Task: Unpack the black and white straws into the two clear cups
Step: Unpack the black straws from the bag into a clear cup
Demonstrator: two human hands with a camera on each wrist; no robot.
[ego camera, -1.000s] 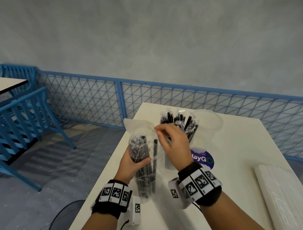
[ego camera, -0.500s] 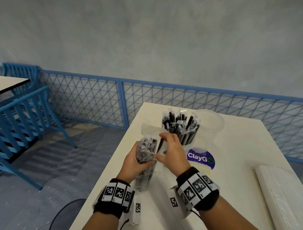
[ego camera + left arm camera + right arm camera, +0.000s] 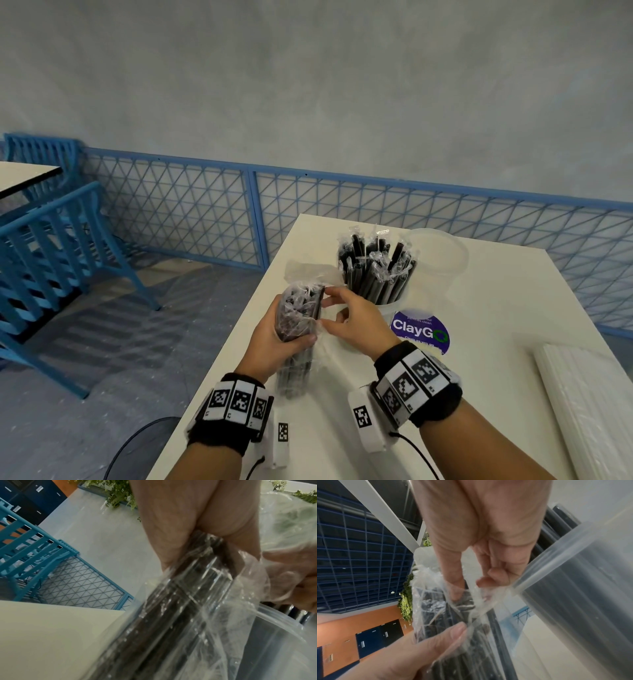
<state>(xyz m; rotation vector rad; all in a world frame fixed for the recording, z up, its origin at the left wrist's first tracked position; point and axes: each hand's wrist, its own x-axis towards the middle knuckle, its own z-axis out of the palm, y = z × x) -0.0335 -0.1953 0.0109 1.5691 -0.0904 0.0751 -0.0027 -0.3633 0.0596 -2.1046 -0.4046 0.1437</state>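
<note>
My left hand [image 3: 291,334] grips a clear plastic bag of black straws [image 3: 296,363] upright over the table's left edge; its thumb [image 3: 440,641] presses the front. My right hand [image 3: 327,308] is at the bag's open top. Its index finger [image 3: 453,585] lies on the straw tops inside, and the thumb pinches the plastic wall from outside. The left wrist view shows the bag [image 3: 180,615] up close. Just beyond stands a clear cup [image 3: 394,305] packed with wrapped black straws [image 3: 373,270]. A second clear cup [image 3: 442,253] stands behind it and looks empty. A pack of white straws [image 3: 589,411] lies at the right.
The white table [image 3: 496,325] carries a blue ClayGo sticker [image 3: 419,330] beside the filled cup. A blue lattice fence [image 3: 205,219] runs behind the table. Blue chairs [image 3: 44,257] and another table stand to the left, with open floor between.
The bag has come lower and closer to the filled cup. My right hand dropped from the raised bag flap down to the straw tops at the bag's mouth.
</note>
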